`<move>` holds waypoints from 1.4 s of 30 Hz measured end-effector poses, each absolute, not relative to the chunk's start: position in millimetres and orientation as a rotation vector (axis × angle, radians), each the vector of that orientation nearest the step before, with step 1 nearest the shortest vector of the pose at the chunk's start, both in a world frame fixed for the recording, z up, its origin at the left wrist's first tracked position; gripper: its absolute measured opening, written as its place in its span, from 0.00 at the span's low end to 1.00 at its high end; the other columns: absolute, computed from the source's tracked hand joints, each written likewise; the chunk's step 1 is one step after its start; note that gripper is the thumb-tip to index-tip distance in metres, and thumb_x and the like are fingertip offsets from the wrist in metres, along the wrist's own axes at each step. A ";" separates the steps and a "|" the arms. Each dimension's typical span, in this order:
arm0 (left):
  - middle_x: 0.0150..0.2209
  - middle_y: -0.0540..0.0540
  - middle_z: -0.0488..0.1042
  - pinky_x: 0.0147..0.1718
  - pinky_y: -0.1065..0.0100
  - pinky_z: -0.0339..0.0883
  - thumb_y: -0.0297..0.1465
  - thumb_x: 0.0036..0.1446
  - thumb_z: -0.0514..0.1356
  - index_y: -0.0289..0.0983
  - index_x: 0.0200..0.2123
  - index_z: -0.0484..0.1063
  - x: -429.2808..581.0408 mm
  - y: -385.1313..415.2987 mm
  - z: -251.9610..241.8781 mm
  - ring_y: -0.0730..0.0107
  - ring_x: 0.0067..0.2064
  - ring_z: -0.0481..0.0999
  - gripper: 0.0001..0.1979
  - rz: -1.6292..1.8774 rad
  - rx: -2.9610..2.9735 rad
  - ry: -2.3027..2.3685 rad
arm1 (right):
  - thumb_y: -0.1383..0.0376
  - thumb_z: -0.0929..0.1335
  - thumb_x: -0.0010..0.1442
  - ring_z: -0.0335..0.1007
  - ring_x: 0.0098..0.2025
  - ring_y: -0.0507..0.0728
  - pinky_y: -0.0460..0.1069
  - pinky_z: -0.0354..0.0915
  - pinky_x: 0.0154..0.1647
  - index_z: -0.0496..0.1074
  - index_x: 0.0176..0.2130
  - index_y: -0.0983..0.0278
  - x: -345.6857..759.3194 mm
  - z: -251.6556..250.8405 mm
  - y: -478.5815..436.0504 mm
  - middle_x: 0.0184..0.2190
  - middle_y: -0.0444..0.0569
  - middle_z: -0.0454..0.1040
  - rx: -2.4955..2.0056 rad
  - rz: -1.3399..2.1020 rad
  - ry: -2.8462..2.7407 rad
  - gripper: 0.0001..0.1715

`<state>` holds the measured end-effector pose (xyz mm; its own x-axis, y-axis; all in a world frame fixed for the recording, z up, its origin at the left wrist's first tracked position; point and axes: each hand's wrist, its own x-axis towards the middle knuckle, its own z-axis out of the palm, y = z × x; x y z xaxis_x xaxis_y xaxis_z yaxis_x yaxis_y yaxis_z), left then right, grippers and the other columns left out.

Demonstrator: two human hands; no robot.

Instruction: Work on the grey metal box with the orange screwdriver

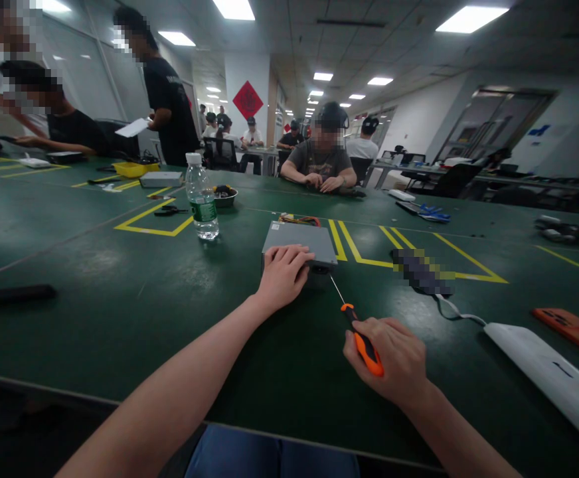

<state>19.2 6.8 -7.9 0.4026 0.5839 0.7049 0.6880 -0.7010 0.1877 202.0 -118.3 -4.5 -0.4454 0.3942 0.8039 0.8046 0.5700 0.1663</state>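
Observation:
A grey metal computer power supply (pixel 305 236) lies on the green table, with coloured cables (pixel 299 220) coming out behind it. My left hand (pixel 285 273) is laid over its near left edge, fingers across the top, holding it; part of the front face is hidden by that hand. In my right hand (pixel 393 355) is an orange and black screwdriver (pixel 368 352), the fingers wrapped round its handle. Its thin shaft points up and left, and the tip reaches the lower right of the power supply's front face. Whether the tip sits in a screw, I cannot tell.
A water bottle (pixel 202 206) stands left of the power supply, near a metal bowl (pixel 225 196). To the right lie a dark phone-like device (pixel 421 271), a white power bank (pixel 543 372) on a cable, and an orange phone (pixel 571 330). Another person (pixel 319 156) sits opposite.

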 end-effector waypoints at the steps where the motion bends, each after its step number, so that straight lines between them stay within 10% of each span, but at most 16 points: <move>1: 0.51 0.50 0.70 0.51 0.58 0.49 0.29 0.60 0.52 0.44 0.47 0.65 19.2 6.9 -8.0 0.65 0.55 0.63 0.13 -1.181 -2.516 -1.150 | 0.70 0.65 0.56 0.68 0.24 0.50 0.46 0.63 0.28 0.65 0.35 0.65 202.4 -4.5 -118.0 0.23 0.43 0.71 -0.960 -0.709 -2.061 0.03; 42: 0.52 0.49 0.69 0.53 0.58 0.49 0.29 0.60 0.51 0.43 0.48 0.66 19.4 5.4 -6.4 0.64 0.55 0.63 0.13 -1.153 -2.532 -1.164 | 0.73 0.63 0.60 0.69 0.31 0.52 0.46 0.65 0.33 0.71 0.39 0.69 191.9 -9.7 -125.5 0.32 0.52 0.71 -1.058 -1.045 -2.167 0.08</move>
<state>19.4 5.4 -6.4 0.4121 0.5979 0.6876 0.6933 -0.6954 0.1891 191.9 -125.5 -9.7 -0.5681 0.4259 0.7042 0.8162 0.4009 0.4160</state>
